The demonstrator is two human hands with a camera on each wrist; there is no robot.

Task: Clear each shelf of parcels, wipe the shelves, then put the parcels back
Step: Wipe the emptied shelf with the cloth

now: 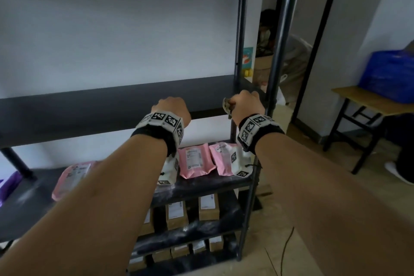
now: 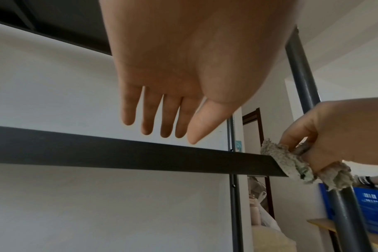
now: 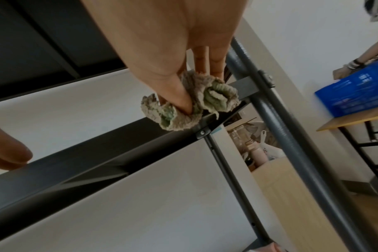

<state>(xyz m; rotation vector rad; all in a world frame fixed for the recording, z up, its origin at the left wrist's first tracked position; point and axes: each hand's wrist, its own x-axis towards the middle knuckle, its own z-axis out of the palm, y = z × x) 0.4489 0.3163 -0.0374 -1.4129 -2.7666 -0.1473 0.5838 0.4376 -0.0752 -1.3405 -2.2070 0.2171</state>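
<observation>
— Two hands up at bare black shelf (image 1: 94, 101). State of each?
— Left hand (image 2: 162, 81): fingers straight, slightly spread, holding nothing, hovering just over front edge. Right hand (image 3: 162, 51): thumb and fingers pinched on crumpled grey-green rag (image 3: 190, 102), pressed at right front corner beside upright post (image 3: 291, 127).
— Parcels?
— One tier down: pink mailers (image 1: 197, 160) lying flat, partly hidden by forearms. Lower tiers: brown boxes (image 1: 208, 206) with white labels, standing in rows.
— Surroundings?
— White wall behind; wooden table (image 1: 367, 101) off right, blue bag (image 1: 389, 74) on top.
</observation>
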